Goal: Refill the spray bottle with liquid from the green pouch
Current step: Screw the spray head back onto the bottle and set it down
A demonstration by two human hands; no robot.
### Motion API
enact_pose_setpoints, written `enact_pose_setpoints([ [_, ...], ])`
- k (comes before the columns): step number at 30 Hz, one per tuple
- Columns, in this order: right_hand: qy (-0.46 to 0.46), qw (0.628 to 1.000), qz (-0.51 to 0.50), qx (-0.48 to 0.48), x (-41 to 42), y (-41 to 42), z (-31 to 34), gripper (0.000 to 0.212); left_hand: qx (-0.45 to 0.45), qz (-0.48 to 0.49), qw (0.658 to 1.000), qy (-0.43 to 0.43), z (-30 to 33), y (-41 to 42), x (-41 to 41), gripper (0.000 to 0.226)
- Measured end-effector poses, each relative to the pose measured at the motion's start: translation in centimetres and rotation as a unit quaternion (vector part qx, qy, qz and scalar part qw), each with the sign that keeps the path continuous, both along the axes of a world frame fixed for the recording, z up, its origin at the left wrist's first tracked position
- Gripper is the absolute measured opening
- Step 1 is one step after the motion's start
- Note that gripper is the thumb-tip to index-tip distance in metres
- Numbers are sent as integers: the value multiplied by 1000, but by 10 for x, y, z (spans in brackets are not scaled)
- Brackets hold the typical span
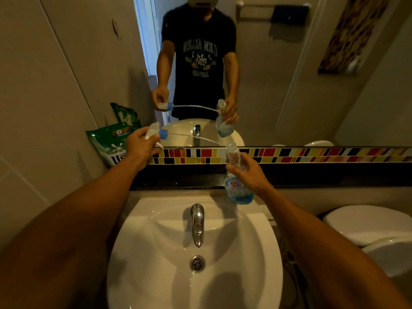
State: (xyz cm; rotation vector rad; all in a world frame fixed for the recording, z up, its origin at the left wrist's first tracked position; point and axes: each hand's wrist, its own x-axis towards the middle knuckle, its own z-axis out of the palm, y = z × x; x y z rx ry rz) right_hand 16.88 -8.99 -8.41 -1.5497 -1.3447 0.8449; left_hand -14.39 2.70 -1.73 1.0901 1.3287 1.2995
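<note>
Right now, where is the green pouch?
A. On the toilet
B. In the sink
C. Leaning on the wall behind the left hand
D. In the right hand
C: the green pouch stands against the wall, behind the left hand holding the sprayer top.

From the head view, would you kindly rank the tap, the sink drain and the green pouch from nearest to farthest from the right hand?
From the right hand:
1. Tap, just below-left, at the basin's back.
2. Sink drain, lower, in the bowl.
3. Green pouch, far left against the wall.

Dark ledge — green pouch stands on it.
</note>
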Motion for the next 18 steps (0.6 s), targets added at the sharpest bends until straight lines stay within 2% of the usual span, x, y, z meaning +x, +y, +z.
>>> enact_pose_setpoints([
  [11, -23, 999, 0, -22, -1, -17, 14, 56, 48, -45, 998, 13, 54, -23, -10, 50],
  [18, -29, 999, 8, -35, -4, -21, 19, 53, 46, -69, 996, 23, 64, -35, -17, 52],
])
